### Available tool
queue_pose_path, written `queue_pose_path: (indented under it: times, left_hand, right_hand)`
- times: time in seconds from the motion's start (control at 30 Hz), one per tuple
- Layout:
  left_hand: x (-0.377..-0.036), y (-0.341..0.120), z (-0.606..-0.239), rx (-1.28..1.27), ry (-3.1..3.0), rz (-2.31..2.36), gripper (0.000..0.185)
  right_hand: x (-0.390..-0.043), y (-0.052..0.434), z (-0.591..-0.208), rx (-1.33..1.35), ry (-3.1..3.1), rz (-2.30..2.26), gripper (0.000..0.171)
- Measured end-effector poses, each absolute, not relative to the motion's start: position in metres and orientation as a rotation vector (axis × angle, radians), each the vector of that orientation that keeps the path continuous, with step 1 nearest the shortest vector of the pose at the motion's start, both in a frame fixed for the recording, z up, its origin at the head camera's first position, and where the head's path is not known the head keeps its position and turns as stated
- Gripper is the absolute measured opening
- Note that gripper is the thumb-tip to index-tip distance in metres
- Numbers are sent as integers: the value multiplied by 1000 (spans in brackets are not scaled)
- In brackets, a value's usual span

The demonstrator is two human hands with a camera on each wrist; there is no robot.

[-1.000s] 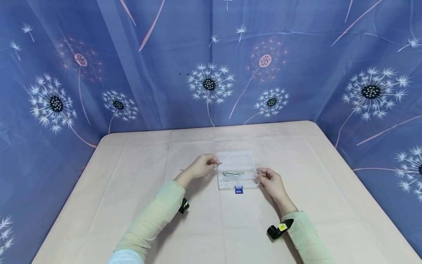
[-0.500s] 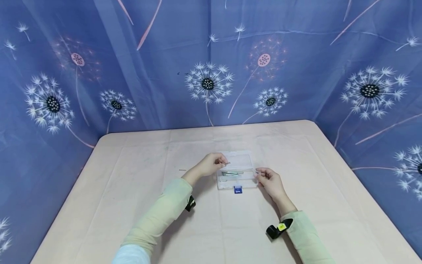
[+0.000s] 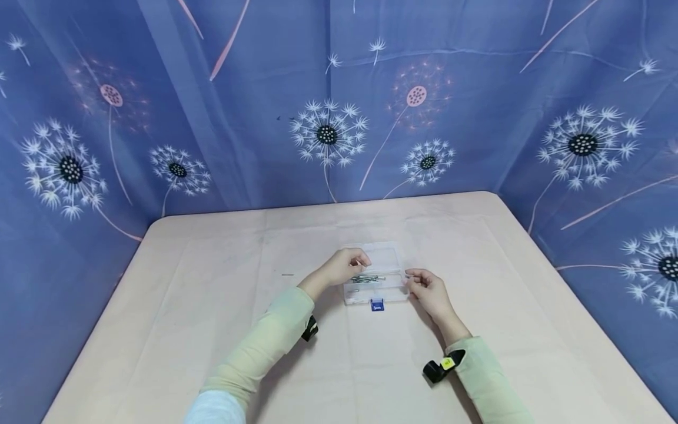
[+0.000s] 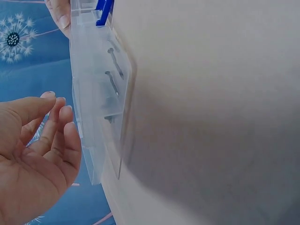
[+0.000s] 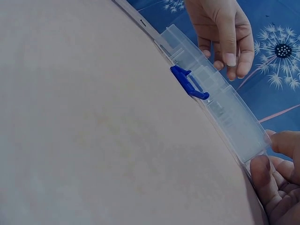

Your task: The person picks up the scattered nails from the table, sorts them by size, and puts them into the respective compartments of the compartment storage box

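A clear plastic storage box (image 3: 392, 296) lies on the table with its lid (image 3: 385, 257) laid back. Several metal screws (image 3: 369, 278) lie in its back compartment, some askew. A smaller one shows in the front compartment, and two screws (image 4: 112, 83) show through the wall in the left wrist view. Above the box's left part hovers my left hand (image 3: 343, 268), its fingers loosely bent with nothing visible between them. My right hand (image 3: 433, 296) pinches the box's right end between thumb and fingers, as the right wrist view shows.
One thin screw (image 3: 288, 274) lies on the pale tablecloth (image 3: 222, 253), left of the box. A blue latch (image 3: 377, 305) hangs at the box's front. Blue dandelion-print cloth (image 3: 254, 153) surrounds the table at the back and sides.
My left hand has moved right over the box and let go of the screw it was pinching, which now lies among the others. The right hand has stayed at the box's right end.
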State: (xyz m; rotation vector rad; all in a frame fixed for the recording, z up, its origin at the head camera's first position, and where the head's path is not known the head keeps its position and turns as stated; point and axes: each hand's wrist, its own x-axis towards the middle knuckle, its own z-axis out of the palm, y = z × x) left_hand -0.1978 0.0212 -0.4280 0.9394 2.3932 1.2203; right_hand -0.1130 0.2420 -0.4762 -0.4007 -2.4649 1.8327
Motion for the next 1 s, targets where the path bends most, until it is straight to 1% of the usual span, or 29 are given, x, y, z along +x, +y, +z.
queue_pose_path:
  times: [0.33,0.63,1.0]
  left_hand:
    - [-199,5,-426,906,2453,1231,12]
    - [-199,-24,-426,930,2554,1280,13]
    - [-198,-61,-423,860,2664,1285,15]
  right_hand:
    - [-113,241,-473,-386,-2458,1843,29]
    - [-113,240,-473,-357,-2446,1841,29]
    - [-113,241,-477,-376,-2454,1851,30]
